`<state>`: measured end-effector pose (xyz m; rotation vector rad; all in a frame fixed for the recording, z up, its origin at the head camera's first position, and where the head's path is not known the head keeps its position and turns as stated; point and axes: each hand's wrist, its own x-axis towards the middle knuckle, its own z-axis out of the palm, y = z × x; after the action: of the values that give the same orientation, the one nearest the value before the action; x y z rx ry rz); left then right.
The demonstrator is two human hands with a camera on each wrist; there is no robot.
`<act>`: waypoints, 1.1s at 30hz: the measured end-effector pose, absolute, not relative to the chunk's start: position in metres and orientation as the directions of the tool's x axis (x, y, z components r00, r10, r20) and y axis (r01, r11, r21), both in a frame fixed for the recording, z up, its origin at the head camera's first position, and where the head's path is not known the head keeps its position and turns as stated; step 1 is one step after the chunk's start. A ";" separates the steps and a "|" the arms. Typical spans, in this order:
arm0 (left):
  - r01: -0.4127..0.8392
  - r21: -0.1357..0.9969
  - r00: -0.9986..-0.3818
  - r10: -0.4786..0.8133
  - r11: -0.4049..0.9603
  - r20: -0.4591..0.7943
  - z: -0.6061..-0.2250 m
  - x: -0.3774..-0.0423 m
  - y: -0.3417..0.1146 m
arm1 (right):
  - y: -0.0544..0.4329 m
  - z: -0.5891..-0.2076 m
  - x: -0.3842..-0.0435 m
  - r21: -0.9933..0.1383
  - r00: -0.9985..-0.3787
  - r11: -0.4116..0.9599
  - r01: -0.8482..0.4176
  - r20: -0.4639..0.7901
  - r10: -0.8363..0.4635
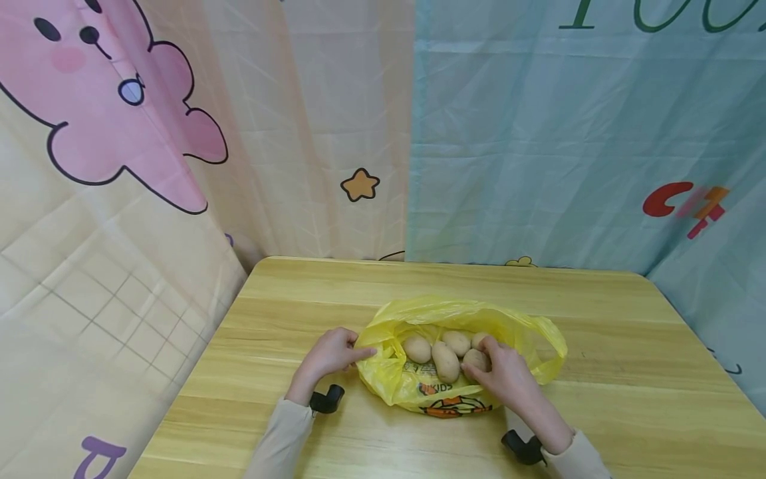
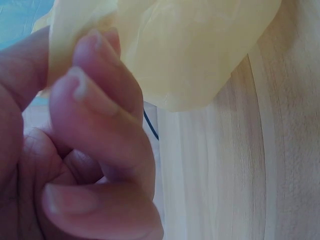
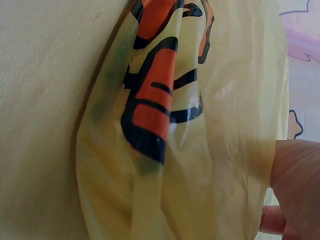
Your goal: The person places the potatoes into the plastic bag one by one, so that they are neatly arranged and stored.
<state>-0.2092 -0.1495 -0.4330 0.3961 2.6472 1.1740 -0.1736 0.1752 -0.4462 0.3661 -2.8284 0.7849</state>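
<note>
A yellow plastic bag [image 1: 407, 392] lies on its side with its mouth spread wide, and several potatoes [image 1: 445, 362] show inside. My left hand [image 1: 331, 356] pinches the bag's left edge between thumb and fingers; the left wrist view has the thin yellow plastic [image 2: 175, 60] at the curled fingers [image 2: 100, 115]. Reaching in over the near rim, my right hand [image 1: 509, 376] has thumb and fingers around a potato [image 1: 475, 361] at the right of the group. In the right wrist view the bag's printed side [image 3: 155, 95] covers most of that hand [image 3: 297, 185].
Beneath the bag is a light wooden table [image 1: 269, 299] with rounded far corners. Printed curtains [image 1: 317, 133] hang behind it and at both sides. The bag's loose handle loop [image 1: 553, 346] extends to the right. Each wrist wears a black camera mount [image 1: 327, 399].
</note>
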 end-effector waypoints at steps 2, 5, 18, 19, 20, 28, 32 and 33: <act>0.154 0.748 -0.940 0.328 0.645 -0.089 -0.433 -0.209 -0.150 | 0.175 -0.446 -0.174 -0.484 -0.953 0.828 -0.284 0.238 -0.187; 0.154 0.748 -0.941 0.327 0.646 -0.088 -0.432 -0.209 -0.150 | 0.175 -0.446 -0.174 -0.487 -0.953 0.825 -0.285 0.236 -0.190; 0.153 0.748 -0.942 0.325 0.646 -0.088 -0.429 -0.207 -0.149 | 0.175 -0.447 -0.173 -0.496 -0.947 0.814 -0.302 0.256 -0.196; 0.152 0.748 -0.942 0.324 0.646 -0.089 -0.429 -0.207 -0.149 | 0.175 -0.447 -0.173 -0.494 -0.946 0.814 -0.304 0.259 -0.196; 0.152 0.749 -0.942 0.324 0.645 -0.089 -0.429 -0.207 -0.149 | 0.175 -0.447 -0.172 -0.493 -0.946 0.815 -0.304 0.259 -0.196; 0.146 0.749 -0.942 0.321 0.647 -0.094 -0.429 -0.208 -0.149 | 0.175 -0.448 -0.172 -0.488 -0.941 0.816 -0.311 0.280 -0.191; 0.149 0.746 -0.943 0.319 0.649 -0.089 -0.430 -0.208 -0.149 | 0.174 -0.448 -0.173 -0.478 -0.940 0.822 -0.309 0.283 -0.189; 0.151 0.745 -0.944 0.318 0.650 -0.087 -0.430 -0.208 -0.149 | 0.174 -0.448 -0.173 -0.474 -0.940 0.825 -0.308 0.284 -0.188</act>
<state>-0.2082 -0.1493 -0.4302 0.3831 2.6588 1.1715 -0.1727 0.1738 -0.4476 0.3834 -2.7827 0.7791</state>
